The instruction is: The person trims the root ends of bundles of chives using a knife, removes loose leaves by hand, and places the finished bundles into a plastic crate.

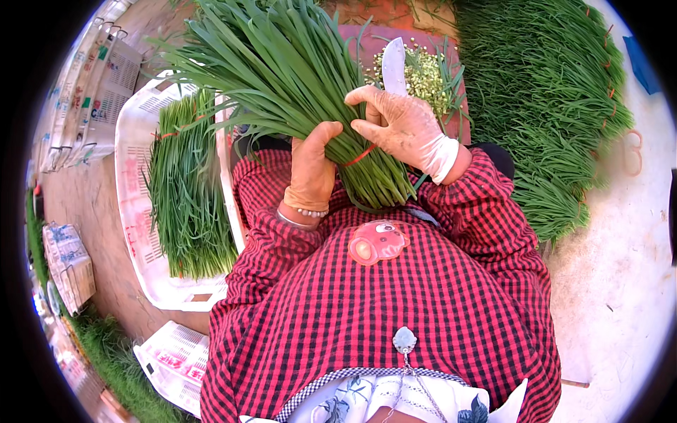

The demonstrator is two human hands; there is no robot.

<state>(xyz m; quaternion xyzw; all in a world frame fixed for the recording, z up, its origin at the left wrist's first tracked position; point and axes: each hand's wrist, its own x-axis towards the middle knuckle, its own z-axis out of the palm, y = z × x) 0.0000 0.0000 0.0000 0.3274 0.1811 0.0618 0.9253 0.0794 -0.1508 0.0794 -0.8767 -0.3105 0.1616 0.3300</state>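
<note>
Clamping on: left hand (312, 166) wrapped around the green bundle's (282, 77) left side. Right hand's (409, 127) curled at its right edge, can't tell if it's gripping the knife (393, 67). Bundle slants, leaf tips far-left, stem ends near-right.

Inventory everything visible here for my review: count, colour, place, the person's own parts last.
Held bunch: one, green, upper centre
Knife: one, pale blade, upper centre
Board: one, reddish, top
Cuttings: many, pale, on board
Near crate: one, white, left
Crated greens: uncountable, green, inside it
Leafy pile: bunches uncountable, green, right
Stacked crates: several, white, upper left
Lower crate: one, white, lower left
Background greenery: uncountable, green, lower left
Checked top: one, red and black, centre
Left hand: one, tan glove, gripping bunch
Right hand: one, pale glove, at bunch
</note>
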